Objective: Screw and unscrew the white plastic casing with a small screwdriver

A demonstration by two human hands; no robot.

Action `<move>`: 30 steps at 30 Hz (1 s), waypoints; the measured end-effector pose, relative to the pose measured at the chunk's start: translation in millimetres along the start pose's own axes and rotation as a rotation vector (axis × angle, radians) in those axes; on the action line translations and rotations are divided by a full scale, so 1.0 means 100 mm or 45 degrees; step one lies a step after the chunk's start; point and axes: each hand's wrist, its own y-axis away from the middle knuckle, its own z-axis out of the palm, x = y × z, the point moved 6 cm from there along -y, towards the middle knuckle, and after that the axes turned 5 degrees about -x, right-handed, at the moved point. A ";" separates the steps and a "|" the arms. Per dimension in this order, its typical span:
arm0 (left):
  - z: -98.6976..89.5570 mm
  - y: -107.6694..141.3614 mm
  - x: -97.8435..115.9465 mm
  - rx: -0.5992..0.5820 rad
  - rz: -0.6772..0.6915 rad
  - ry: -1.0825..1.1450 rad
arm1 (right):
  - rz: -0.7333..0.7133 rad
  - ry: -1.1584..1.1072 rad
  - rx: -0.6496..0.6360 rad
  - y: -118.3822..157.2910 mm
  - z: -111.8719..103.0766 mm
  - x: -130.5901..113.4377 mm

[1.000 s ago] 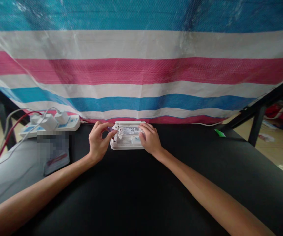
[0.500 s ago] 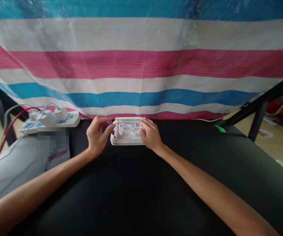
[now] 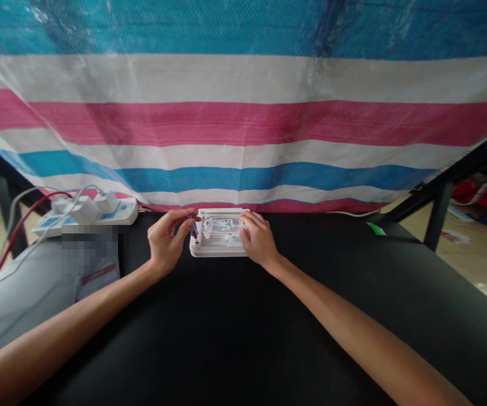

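Note:
A white plastic device like a router (image 3: 220, 242), with vent holes and a printed label on its upper face, lies at the table's far edge. Between the thumb and fingers of my left hand (image 3: 167, 239) is a small screwdriver (image 3: 194, 229) with a purple see-through handle. It stands nearly upright, its lower end at the device's front left corner; whether the tip sits in a hole I cannot tell. My right hand (image 3: 260, 239) is closed over the device's right end, covering that part of it.
On the left a white power strip (image 3: 125, 212) carries several plugs, with white and red cables running off the side. A grey packet (image 3: 99, 276) lies nearer me. A green scrap (image 3: 376, 229) is at the far right. Striped sheeting (image 3: 243, 124) hangs behind the black table (image 3: 235, 327).
The view has tilted up slightly, so everything sits lower in the picture. The screwdriver has turned more upright in my left hand, over the device's corner. My right hand keeps its hold.

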 end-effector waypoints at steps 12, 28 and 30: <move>-0.01 -0.02 0.15 -0.082 0.188 -0.212 | -0.003 -0.016 0.003 0.01 0.00 0.00; 0.02 -0.01 0.16 -0.188 0.135 -0.215 | -0.007 -0.018 0.017 0.01 0.01 0.01; 0.03 0.02 0.11 -0.183 0.089 -0.197 | -0.016 -0.020 0.015 0.01 0.01 0.01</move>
